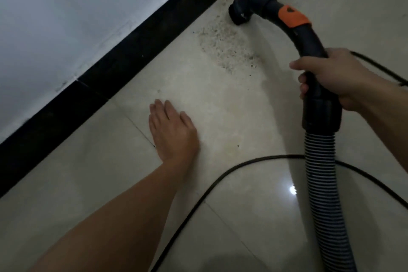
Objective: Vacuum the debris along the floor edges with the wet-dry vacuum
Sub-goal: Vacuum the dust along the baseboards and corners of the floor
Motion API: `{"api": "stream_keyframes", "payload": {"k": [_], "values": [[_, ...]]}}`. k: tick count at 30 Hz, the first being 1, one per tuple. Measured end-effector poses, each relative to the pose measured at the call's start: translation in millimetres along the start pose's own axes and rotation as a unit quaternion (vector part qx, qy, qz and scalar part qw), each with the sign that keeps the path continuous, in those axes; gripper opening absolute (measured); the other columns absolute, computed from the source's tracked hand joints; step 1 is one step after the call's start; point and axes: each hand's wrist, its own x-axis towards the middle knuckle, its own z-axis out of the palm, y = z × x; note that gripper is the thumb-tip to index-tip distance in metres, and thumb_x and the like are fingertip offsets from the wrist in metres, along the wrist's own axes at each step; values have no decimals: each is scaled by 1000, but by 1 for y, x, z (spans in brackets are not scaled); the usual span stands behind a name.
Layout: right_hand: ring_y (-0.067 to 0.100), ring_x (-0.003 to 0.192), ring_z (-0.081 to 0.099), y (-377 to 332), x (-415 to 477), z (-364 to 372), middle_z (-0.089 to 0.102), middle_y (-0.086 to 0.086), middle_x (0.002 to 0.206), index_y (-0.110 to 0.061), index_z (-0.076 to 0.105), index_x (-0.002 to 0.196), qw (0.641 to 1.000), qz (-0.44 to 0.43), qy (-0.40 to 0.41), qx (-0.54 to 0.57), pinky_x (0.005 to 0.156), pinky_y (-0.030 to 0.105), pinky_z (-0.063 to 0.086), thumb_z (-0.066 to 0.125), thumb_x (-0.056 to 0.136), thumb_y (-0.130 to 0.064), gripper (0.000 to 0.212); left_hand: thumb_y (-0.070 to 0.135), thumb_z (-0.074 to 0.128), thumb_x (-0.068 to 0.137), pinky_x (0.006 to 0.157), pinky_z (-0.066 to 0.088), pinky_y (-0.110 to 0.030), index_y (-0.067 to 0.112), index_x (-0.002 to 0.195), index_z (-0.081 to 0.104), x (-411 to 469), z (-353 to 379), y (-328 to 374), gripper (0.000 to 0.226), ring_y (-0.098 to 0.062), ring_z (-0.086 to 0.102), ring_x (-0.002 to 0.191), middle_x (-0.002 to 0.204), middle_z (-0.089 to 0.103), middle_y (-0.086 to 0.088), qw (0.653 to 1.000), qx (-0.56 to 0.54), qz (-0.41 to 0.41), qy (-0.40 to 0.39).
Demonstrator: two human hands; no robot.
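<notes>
Head view, right hand (337,79) gripping curved nozzle (271,12), gritty debris (223,46) (speckled).

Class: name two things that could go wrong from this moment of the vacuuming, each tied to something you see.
The cord loops across the floor, passing behind the hose; dragging the hose might snag it. The nozzle sits past the debris patch, so that grit may be missed.

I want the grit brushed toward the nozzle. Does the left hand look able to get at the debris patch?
Probably yes. The left hand, fingers straight, holds nothing, and only bare floor tile lies between it and the debris patch; the nozzle sits beyond the patch, not in the way.
</notes>
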Motion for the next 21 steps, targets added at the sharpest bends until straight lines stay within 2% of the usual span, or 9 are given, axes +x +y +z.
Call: {"api": "stream_keyframes", "payload": {"k": [5, 9, 16, 21], "values": [[17, 39, 53, -26, 34, 28, 56, 6, 58, -12, 56, 90, 1000, -6, 14, -19, 44, 31, 51, 74, 81, -16, 20, 23, 39, 98, 120, 12, -40, 0, 143, 37, 1, 0, 0, 51, -31, 22, 144, 153, 30, -19, 1000, 4, -16, -12], [19, 40, 55, -32, 42, 48, 57, 11, 65, -16, 53, 89, 994, -42, 49, -93, 42, 29, 48, 69, 83, -13, 18, 27, 29, 98, 120, 8, -40, 0, 145, 34, 3, -1, 1, 54, -30, 19, 146, 155, 26, -18, 999, 13, -18, -42], [25, 42, 57, -45, 9, 40, 58, 4, 53, -9, 56, 88, 980, -31, -41, -191, 42, 31, 48, 68, 79, -11, 15, 28, 27, 97, 119, 16, -44, -2, 143, 39, 6, -10, 4, 56, -32, 25, 143, 152, 31, -21, 998, 23, -20, -63], [25, 43, 55, -59, 3, 49, 56, 7, 54, -6, 55, 90, 979, -19, -23, -201, 45, 34, 49, 68, 81, -8, 16, 28, 25, 96, 118, 19, -46, -3, 142, 40, 8, -14, 5, 57, -34, 27, 142, 152, 31, -22, 996, 19, -26, -82]]}}
